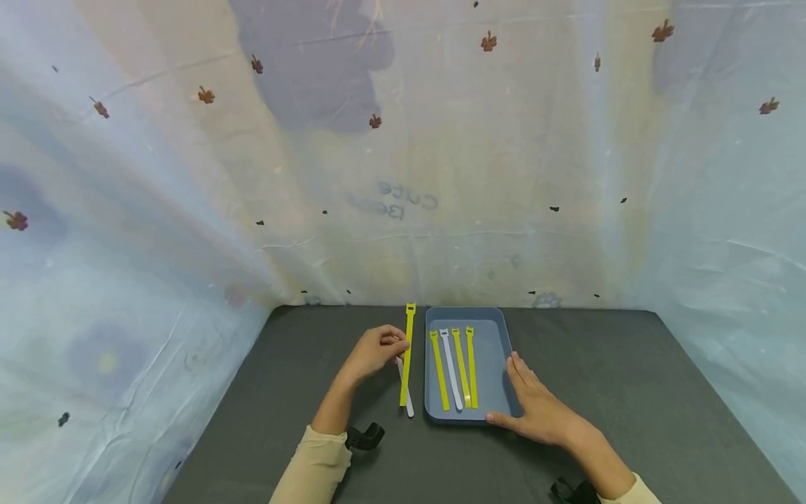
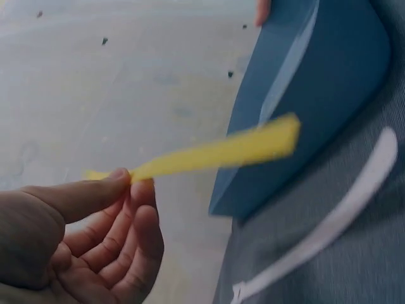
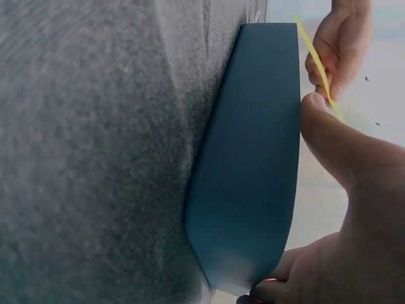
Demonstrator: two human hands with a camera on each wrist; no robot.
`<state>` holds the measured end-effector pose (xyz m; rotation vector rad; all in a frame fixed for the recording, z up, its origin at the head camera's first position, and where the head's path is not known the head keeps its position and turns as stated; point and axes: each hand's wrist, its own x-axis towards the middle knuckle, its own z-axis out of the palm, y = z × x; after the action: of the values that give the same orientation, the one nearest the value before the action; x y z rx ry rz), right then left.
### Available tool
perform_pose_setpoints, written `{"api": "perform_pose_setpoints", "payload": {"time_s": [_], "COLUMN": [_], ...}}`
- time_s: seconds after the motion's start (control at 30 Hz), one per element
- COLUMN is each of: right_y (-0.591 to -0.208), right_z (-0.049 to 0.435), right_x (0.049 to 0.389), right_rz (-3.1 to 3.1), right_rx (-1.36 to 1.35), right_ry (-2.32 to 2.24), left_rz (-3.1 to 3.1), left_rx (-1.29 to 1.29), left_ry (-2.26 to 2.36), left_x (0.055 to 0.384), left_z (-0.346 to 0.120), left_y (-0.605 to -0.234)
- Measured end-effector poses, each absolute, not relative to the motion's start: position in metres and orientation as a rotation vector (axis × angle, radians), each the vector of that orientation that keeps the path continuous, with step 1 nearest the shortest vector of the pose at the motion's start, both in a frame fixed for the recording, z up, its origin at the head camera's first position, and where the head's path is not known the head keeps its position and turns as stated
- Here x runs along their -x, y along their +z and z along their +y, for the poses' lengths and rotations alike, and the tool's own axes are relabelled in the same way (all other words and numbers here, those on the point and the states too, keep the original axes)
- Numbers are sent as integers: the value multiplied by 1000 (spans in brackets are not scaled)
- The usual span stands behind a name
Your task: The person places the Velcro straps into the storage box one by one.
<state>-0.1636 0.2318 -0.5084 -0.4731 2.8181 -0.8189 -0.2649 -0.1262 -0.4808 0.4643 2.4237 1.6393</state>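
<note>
My left hand [image 1: 376, 350] pinches a yellow cable tie strap [image 1: 405, 381] between thumb and fingertips, its slotted head upward, just left of the blue-grey tray [image 1: 494, 399]. In the left wrist view the strap [image 2: 228, 149] sticks out past the fingertips. Partly behind it, a white cable tie strap [image 1: 410, 407] lies on the table. Inside the tray, three yellow straps [image 1: 439, 374] and one white strap [image 1: 450, 374] lie side by side, heads at the far end. At the tray's near right corner my right hand [image 1: 541, 414] rests with extended fingers, the thumb touching the front rim.
The dark grey table [image 1: 604, 378] runs back to a pale patterned sheet [image 1: 466, 175] that hangs behind and along both sides. Black bands [image 1: 365, 437] are worn at both wrists.
</note>
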Motion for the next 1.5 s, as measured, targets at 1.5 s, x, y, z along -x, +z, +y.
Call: {"api": "perform_pose_setpoints", "payload": {"time_s": [1.5], "right_y": [-508], "right_z": [231], "right_x": [168], "right_rz": [2795], "right_rx": [439], "right_ry": [-788], "left_rz": [2280], "left_rx": [-456], "left_ry": [1468], "left_x": [299], "left_z": [15], "left_y": [-462]}}
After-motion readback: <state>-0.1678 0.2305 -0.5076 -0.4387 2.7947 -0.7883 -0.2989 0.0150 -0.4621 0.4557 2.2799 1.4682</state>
